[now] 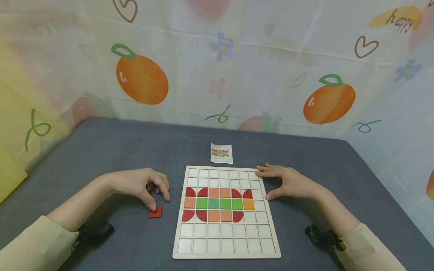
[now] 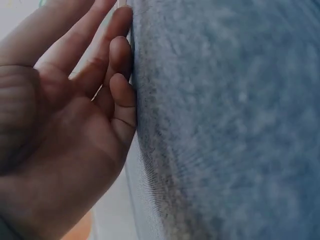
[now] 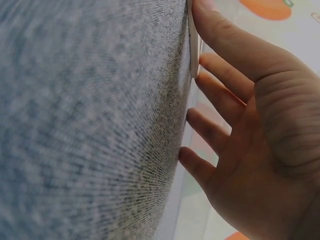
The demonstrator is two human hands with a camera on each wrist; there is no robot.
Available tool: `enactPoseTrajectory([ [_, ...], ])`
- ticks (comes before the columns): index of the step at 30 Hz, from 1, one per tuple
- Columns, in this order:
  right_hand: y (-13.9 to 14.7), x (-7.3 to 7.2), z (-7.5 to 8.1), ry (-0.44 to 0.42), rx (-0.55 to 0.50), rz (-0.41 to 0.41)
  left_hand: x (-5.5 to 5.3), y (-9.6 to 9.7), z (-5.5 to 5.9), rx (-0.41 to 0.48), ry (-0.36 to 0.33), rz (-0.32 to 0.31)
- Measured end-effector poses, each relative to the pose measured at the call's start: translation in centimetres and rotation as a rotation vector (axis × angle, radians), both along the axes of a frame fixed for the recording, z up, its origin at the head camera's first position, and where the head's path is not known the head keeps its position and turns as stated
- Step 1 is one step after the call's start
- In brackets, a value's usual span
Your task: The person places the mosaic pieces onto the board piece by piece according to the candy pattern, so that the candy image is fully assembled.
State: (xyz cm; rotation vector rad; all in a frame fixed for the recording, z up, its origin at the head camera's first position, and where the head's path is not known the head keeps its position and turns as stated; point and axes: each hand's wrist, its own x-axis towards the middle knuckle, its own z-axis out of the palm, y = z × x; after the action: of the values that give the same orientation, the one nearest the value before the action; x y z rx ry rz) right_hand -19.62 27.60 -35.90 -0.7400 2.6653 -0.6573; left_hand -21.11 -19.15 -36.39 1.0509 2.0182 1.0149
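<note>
My left hand (image 1: 140, 184) is over the dark cloth left of the board, its thumb tip touching a small red tile (image 1: 156, 213) that lies flat there. Its other fingers are bent loosely, apart from the tile; in the left wrist view their tips (image 2: 122, 90) rest against the cloth, and the tile is hidden. With fingers spread, my right hand (image 1: 288, 182) touches the right edge of the white grid board (image 1: 227, 255) near its upper corner. Across the board's middle rows lie red quarter-round pieces (image 1: 201, 215), peach squares (image 1: 214, 192), green squares (image 1: 201, 203) and one orange square (image 1: 249, 204).
A small printed card (image 1: 222, 153) with a coloured grid pattern lies just beyond the board. Dark grey cloth (image 1: 142, 143) covers the table. Behind it hangs a pale curtain (image 1: 190, 75) printed with fruit and flowers. Dark straps (image 1: 93, 231) circle both wrists.
</note>
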Motion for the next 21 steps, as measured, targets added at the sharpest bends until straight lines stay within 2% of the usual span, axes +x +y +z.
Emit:
enactPoseTrajectory([
  [8, 0.0, -0.1, -0.1, 0.002, 0.003, 0.004, 0.7, 0.2, 0.4, -0.087, -0.045, -0.028],
  [21, 0.1, -0.1, -0.2, 0.0, -0.004, -0.005, 1.3, 0.8, 1.0, -0.188, 0.051, -0.015],
])
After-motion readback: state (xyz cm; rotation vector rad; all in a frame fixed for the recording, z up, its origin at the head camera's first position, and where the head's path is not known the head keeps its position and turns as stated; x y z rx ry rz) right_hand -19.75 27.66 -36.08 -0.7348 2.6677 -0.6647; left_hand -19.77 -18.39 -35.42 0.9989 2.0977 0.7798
